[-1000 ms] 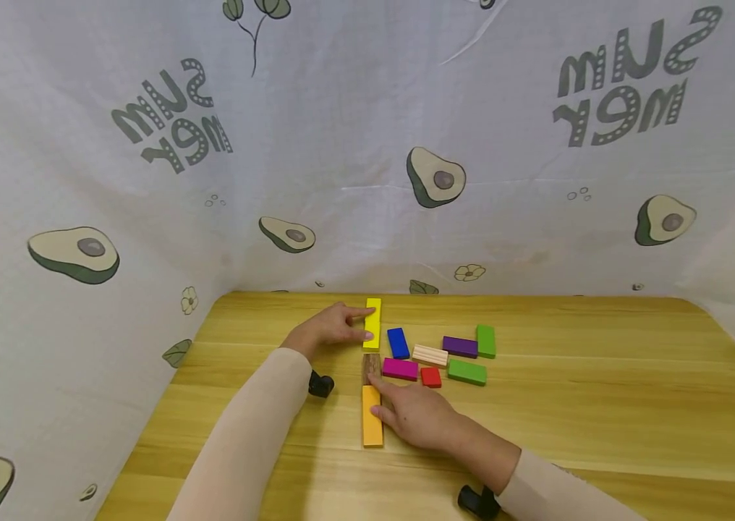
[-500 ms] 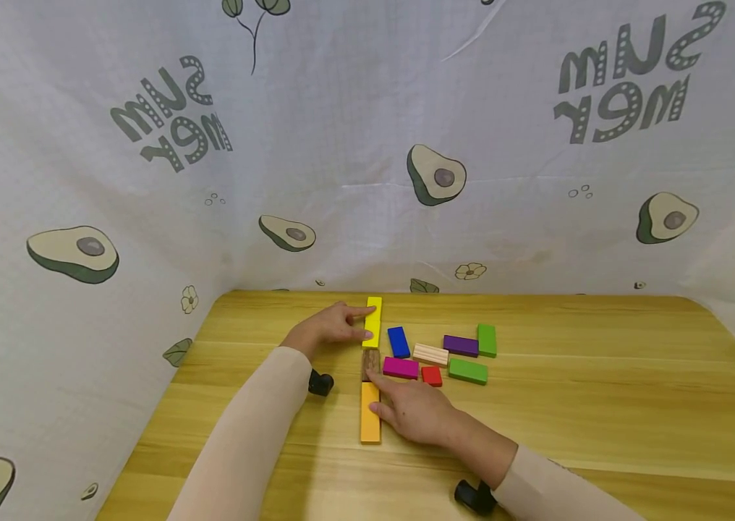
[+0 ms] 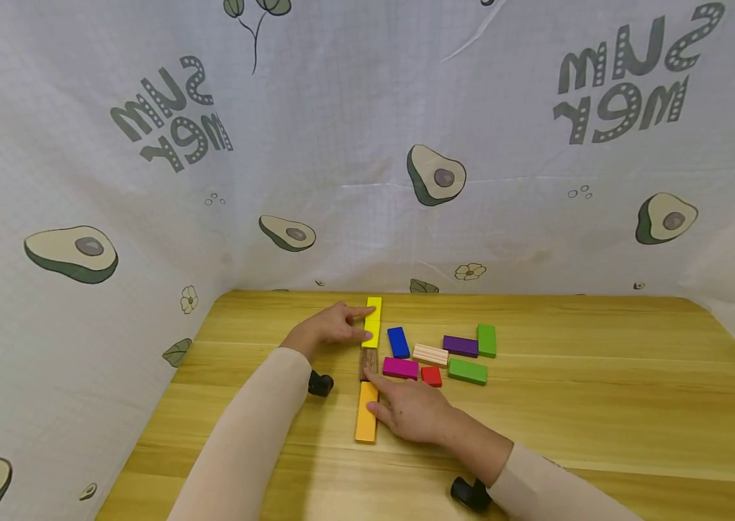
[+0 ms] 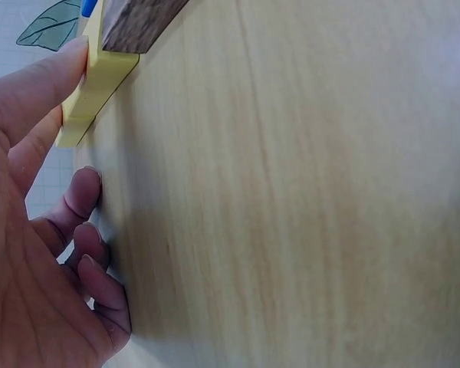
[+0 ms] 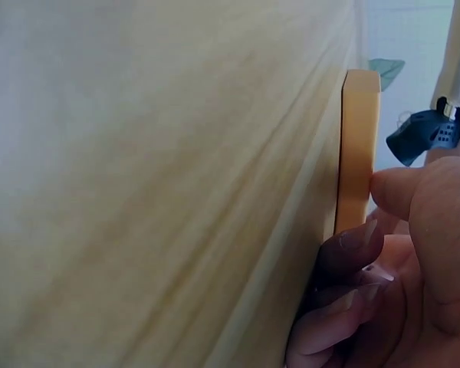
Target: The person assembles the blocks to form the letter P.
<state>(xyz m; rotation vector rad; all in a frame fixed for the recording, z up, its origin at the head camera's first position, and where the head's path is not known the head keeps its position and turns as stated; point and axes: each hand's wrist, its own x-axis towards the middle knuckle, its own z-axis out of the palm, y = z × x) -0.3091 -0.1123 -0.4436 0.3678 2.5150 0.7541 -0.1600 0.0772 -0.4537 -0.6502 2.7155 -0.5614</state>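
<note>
In the head view two yellow blocks [image 3: 374,329] lie end to end, then a brown wood-grain block [image 3: 368,358], then an orange block [image 3: 364,427], all in one line. My left hand [image 3: 331,323] reaches in from the left. Its index finger rests on the far yellow block and its thumb on the near one. From the right, my right hand [image 3: 416,412] touches the brown block with its index finger and the orange block with its thumb. The left wrist view shows the yellow block [image 4: 100,88] meeting the brown block [image 4: 142,23]; the other left fingers curl beneath the palm.
Right of the line lie a blue block [image 3: 398,342], a magenta block [image 3: 400,367], a striped beige block [image 3: 430,354], a red block [image 3: 431,376], a purple block [image 3: 461,346] and two green blocks [image 3: 468,371]. A printed curtain [image 3: 367,145] stands behind the wooden table [image 3: 602,398].
The brown and orange blocks have slid away from me and slightly left with my right hand. The gap between brown and yellow has closed. My left hand has stayed put.
</note>
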